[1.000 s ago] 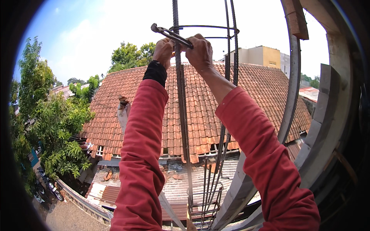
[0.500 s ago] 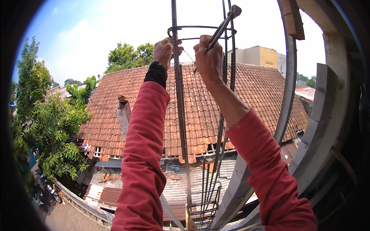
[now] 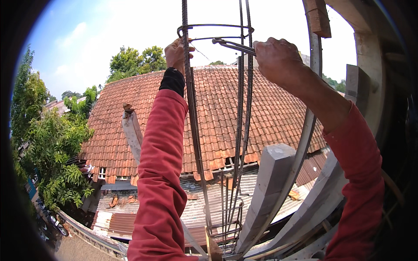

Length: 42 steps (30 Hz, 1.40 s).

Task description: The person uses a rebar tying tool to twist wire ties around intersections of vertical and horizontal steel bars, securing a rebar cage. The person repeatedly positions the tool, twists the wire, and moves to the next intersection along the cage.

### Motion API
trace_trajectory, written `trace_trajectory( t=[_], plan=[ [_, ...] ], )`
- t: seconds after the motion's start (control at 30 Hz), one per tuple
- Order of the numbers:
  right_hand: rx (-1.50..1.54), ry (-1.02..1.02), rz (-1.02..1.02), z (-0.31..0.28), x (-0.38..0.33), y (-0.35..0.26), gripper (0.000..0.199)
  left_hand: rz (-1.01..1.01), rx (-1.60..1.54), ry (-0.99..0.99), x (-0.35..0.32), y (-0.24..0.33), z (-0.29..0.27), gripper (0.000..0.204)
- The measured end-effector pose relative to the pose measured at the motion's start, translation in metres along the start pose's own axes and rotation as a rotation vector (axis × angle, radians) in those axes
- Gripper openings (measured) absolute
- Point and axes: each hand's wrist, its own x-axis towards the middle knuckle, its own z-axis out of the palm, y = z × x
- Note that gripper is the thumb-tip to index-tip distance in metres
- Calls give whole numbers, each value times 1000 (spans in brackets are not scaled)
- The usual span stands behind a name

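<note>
My left hand (image 3: 175,55) is closed around the left upright rebar (image 3: 187,69), its fingertips showing on the bar's far side. Just above it, a bent steel stirrup (image 3: 215,25) loops round the upright bars. A thin piece of tie wire (image 3: 200,52) sticks out to the right from the corner beside my left fingers. My right hand (image 3: 281,58) grips the handles of a pair of dark metal pincers (image 3: 233,45), held level to the right of the two other rebars (image 3: 240,95). The pincers' head points left and is apart from the wire.
Lower stirrups (image 3: 224,232) cross the bars near the bottom. A grey concrete post (image 3: 278,158) and a tall curved metal strip (image 3: 307,126) stand at right. Below lie a corrugated metal roof (image 3: 152,213) and a tiled roof (image 3: 143,104). Trees (image 3: 56,148) grow at left.
My right hand has moved right, away from the left one, and the pincers' head has swung from up-right to pointing left. My left hand stays at the rebar. The view has shifted slightly.
</note>
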Motion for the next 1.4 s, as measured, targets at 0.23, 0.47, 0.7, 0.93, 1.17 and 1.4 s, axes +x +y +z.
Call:
trace_trajectory(
  t=[0.23,0.47,0.7,0.93,1.17,1.4],
  plan=[
    [-404,-84,71,-25,55,-59,42,-28,-3,-1,-1,1,-2,30],
    [-473,-48,111,-20,77,-75,55,-23,-18,44,0,-3,2,29],
    [-582,-59,45,-12,77,-82,61,21,-24,43,3,-9,-1,28],
    [-432,-12,154,-8,64,-89,48,31,-18,40,3,-10,-4,34],
    [-345,-36,193,-9,73,-95,67,43,-23,56,3,-11,1,28],
    [-263,106,296,8,75,-93,56,-4,-56,27,2,-9,-1,29]
  ],
)
